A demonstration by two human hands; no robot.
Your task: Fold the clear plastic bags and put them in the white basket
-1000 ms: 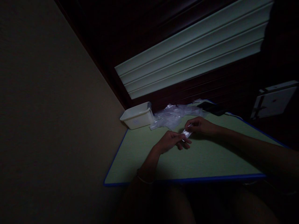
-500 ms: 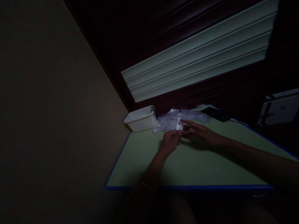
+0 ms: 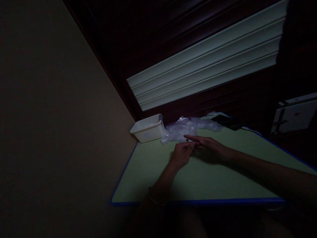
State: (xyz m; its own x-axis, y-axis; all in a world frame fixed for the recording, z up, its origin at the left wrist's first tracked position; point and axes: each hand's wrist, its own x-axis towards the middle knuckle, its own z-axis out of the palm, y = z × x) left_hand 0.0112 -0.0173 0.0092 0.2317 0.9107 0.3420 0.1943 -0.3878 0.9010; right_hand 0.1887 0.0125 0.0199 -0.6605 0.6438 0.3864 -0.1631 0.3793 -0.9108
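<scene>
Over the table my left hand [image 3: 182, 154] is closed, thumb and fingers pinching the lower end of a small clear plastic bag [image 3: 193, 132]. My right hand [image 3: 210, 146] comes in from the right and meets the left fingertips. Its fingers are pressed together on the same bag, which is mostly hidden behind them. Just beyond both hands lies a pile of clear plastic bags [image 3: 175, 128]. The dim light hides whether anything is inside the held bag.
A white plastic bin [image 3: 150, 134] stands at the table's back left corner, against the wall. Dark flat objects [image 3: 226, 121] lie at the back right, beside a pale cable [image 3: 251, 130]. The light green table [image 3: 210, 185] has a blue edge. A louvred panel [image 3: 205, 56] rises behind.
My right index finger has come down from the bag's upper part towards my left fingertips. The fingers now cover most of the small bag. The view has shifted slightly.
</scene>
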